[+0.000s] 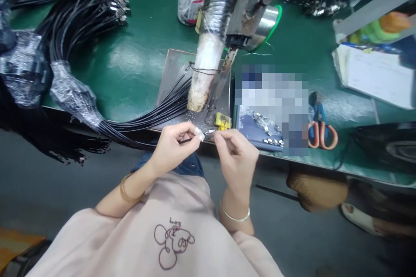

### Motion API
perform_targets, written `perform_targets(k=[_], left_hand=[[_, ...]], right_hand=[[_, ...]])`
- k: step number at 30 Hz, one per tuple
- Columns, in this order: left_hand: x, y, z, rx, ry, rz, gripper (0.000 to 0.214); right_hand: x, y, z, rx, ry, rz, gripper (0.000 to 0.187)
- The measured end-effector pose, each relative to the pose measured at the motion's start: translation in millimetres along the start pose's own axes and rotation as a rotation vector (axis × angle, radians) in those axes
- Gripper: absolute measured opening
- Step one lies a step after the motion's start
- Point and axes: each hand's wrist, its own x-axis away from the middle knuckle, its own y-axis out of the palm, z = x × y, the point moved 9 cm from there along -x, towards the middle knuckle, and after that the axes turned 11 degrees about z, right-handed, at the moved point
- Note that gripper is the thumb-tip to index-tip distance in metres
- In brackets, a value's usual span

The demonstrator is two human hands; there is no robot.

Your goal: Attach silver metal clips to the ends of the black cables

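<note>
At the table's front edge, my left hand [172, 145] is closed in a pinch on the end of a black cable [185, 141], with white coverings on the fingertips. My right hand [237, 156] pinches at a small shiny metal piece [209, 132] at that cable end; whether the two are joined is too small to tell. Just beyond the fingers lies a yellow block [223, 121]. More black cables [146, 117] run from a plastic-wrapped bundle [73, 91] onto a dark board [172, 69]. Right of my hands, a blue tray [248, 132] holds several small metal shells [271, 132].
Over the board hang a plastic-wrapped hose [211, 47] and a metal-tipped tool [229, 60], with a wire spool [268, 26] behind. Orange-handled scissors [321, 134], papers [377, 73], a clear cup [188, 2] and large cable bundles [74, 13] lie around. A person's foot [359, 218] shows below right.
</note>
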Motion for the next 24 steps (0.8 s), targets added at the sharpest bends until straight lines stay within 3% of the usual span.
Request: perform_targets(k=[11, 24], left_hand=[[3, 0.8, 7, -0.139, 0.105, 0.008, 0.017], [7, 1.3, 17, -0.208, 0.256, 0.019, 0.02]], right_hand=[[2, 8, 5, -0.024, 0.024, -0.093, 0.024], [3, 5, 2, -0.005, 0.016, -0.07, 0.026]])
